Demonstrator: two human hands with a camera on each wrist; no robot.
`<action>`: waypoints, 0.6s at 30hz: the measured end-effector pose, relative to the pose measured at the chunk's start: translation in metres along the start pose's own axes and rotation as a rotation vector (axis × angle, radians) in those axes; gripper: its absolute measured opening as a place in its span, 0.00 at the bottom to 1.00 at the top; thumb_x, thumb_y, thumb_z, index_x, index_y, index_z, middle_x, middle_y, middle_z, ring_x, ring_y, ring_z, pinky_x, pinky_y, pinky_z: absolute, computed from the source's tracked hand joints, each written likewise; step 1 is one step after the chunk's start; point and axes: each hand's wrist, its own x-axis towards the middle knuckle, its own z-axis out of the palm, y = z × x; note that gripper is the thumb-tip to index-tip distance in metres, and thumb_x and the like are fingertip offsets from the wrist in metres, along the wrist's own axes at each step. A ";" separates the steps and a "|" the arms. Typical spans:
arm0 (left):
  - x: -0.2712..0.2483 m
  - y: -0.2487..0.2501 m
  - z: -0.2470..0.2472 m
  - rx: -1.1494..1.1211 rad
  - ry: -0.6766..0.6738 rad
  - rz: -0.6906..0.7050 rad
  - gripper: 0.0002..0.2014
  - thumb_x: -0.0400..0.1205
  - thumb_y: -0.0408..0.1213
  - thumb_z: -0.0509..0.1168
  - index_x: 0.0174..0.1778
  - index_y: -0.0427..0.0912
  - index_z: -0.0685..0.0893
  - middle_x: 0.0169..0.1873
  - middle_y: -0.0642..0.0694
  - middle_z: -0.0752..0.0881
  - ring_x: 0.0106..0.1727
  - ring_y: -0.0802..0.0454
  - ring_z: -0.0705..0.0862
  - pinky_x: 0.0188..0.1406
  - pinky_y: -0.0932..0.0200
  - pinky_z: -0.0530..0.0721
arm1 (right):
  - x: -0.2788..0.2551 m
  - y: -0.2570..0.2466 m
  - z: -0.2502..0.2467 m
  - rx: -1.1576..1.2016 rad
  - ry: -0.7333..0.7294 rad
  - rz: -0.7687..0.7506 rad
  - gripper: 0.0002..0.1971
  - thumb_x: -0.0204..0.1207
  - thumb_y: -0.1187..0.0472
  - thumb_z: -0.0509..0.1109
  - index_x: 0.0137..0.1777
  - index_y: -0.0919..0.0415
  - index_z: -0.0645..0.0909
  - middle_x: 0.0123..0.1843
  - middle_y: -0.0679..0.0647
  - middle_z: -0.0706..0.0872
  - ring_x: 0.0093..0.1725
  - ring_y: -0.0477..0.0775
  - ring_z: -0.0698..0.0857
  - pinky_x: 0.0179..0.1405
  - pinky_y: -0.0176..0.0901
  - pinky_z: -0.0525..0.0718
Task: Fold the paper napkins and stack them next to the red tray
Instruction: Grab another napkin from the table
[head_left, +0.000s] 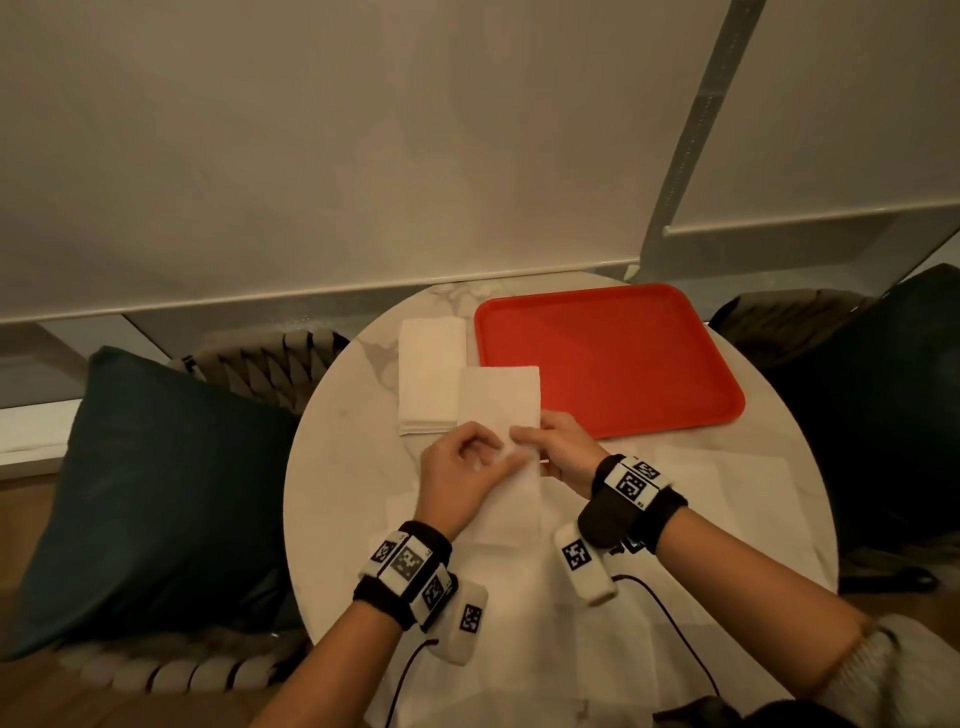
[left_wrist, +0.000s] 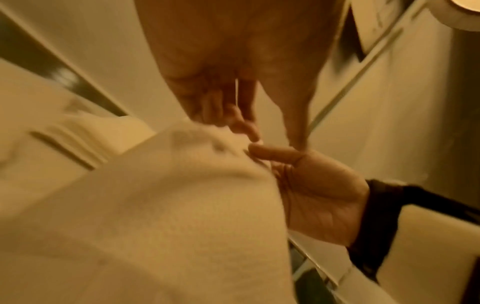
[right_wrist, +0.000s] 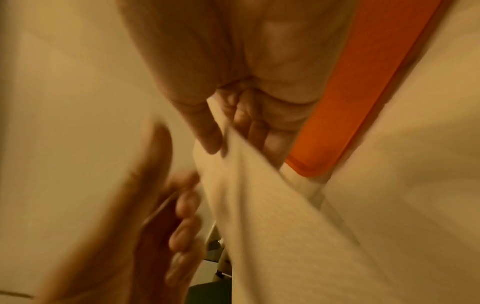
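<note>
Both hands (head_left: 506, 460) pinch the raised napkin (head_left: 500, 397) between them.

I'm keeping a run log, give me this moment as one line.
phase: folding | both hands hold long white paper napkin | folded white napkin stack left of red plastic tray | round marble table

Round marble table (head_left: 332, 441), woven chairs (head_left: 270, 364), teal cushion (head_left: 156, 493), pale blinds (head_left: 363, 156)
</note>
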 end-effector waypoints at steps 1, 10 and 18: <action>0.005 -0.010 -0.009 0.001 0.131 -0.022 0.11 0.72 0.45 0.78 0.43 0.46 0.84 0.37 0.50 0.84 0.37 0.57 0.79 0.38 0.70 0.75 | 0.006 0.000 0.001 0.010 0.009 0.023 0.11 0.82 0.67 0.64 0.62 0.64 0.81 0.51 0.56 0.88 0.47 0.51 0.87 0.41 0.42 0.87; 0.071 -0.033 -0.064 -0.249 0.063 -0.177 0.22 0.79 0.22 0.68 0.66 0.44 0.74 0.49 0.38 0.84 0.37 0.61 0.87 0.37 0.60 0.86 | 0.084 -0.040 0.034 0.042 0.069 -0.036 0.24 0.78 0.71 0.68 0.73 0.62 0.69 0.50 0.62 0.87 0.42 0.58 0.87 0.36 0.45 0.88; 0.168 -0.077 -0.079 0.171 0.031 -0.138 0.20 0.75 0.31 0.75 0.63 0.45 0.85 0.62 0.40 0.84 0.35 0.57 0.79 0.36 0.72 0.79 | 0.167 -0.054 0.040 -0.473 0.347 -0.271 0.17 0.63 0.76 0.75 0.49 0.57 0.87 0.36 0.53 0.81 0.30 0.43 0.77 0.24 0.28 0.75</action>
